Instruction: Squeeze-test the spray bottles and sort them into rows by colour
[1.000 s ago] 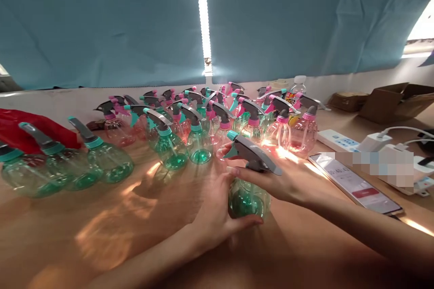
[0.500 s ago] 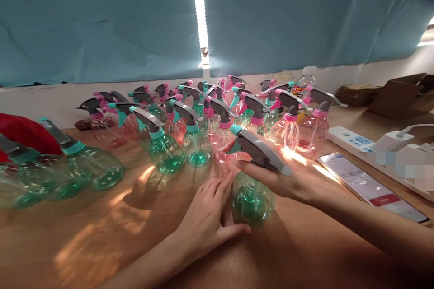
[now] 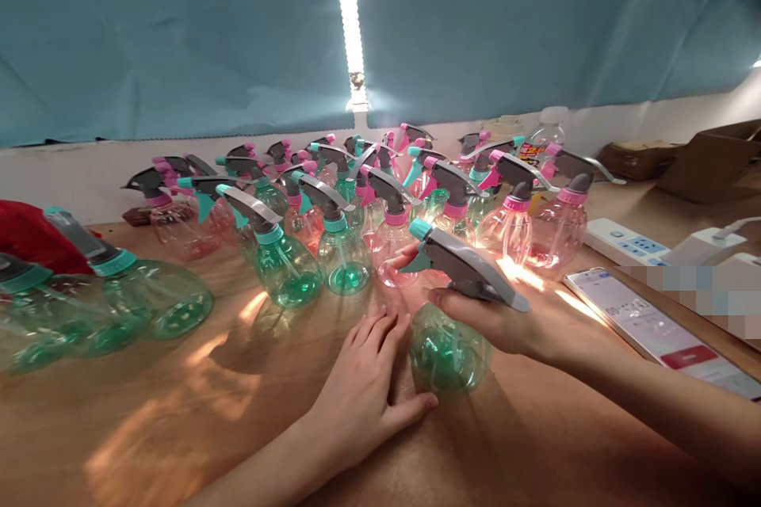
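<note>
My right hand (image 3: 493, 325) is closed around the neck of a green spray bottle (image 3: 449, 356), just under its grey trigger head with a teal nozzle. The bottle leans a little on the wooden table. To its left, my left hand (image 3: 372, 372) lies flat with fingers stretched and thumb apart, holding nothing. Beyond the hands stand two green spray bottles (image 3: 346, 261) with teal collars and a pink spray bottle (image 3: 395, 242), part of a crowded group of several more.
Several green spray bottles (image 3: 170, 301) lean at the left beside a red cloth (image 3: 29, 234). A phone showing a timer (image 3: 659, 325) lies on the right by a white power strip (image 3: 624, 242). Behind are a clear bottle (image 3: 547, 131) and a cardboard box (image 3: 710, 162).
The green bottle and my right hand have shifted slightly right in view, and the bottle's head tilts a bit more. My left hand stays flat. The whole view has moved a little.
</note>
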The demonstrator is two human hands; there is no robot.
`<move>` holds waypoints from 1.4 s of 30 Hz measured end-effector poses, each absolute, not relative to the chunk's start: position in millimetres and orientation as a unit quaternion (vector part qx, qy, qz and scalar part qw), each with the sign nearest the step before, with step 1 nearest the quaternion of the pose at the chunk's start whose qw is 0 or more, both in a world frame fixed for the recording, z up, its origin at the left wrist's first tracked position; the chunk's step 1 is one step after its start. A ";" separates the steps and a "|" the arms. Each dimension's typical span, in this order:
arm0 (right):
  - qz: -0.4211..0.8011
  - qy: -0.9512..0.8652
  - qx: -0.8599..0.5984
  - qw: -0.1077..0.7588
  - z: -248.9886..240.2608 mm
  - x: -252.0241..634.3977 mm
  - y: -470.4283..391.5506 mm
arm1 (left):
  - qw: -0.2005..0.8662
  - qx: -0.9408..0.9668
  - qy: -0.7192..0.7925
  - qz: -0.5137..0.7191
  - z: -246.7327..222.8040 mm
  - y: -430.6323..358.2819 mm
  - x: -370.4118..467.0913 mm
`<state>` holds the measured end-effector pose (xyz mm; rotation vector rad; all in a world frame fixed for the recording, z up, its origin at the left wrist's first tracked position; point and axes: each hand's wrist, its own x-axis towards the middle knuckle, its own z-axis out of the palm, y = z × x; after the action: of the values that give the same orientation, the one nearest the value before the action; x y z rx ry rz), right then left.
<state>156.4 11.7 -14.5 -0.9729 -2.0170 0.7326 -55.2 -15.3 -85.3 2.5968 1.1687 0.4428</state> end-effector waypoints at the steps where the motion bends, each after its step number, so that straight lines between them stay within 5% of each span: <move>1: 0.291 -0.791 -0.378 0.383 -14.8 156.3 11.8 | 0.128 0.894 0.402 0.153 -85.3 -15.3 -55.0; 33: 0.274 -0.782 -0.384 0.408 -10.4 158.9 9.8 | 0.085 0.908 0.395 0.116 -82.1 -15.3 -51.9; 42: 0.303 -0.765 -0.311 0.476 -17.8 150.7 17.5 | 0.091 0.905 0.395 0.129 -81.4 -14.2 -52.2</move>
<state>150.7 17.5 -17.8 -0.7603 -1.8699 0.7414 -52.2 -14.2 -81.4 2.6886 1.1728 0.3841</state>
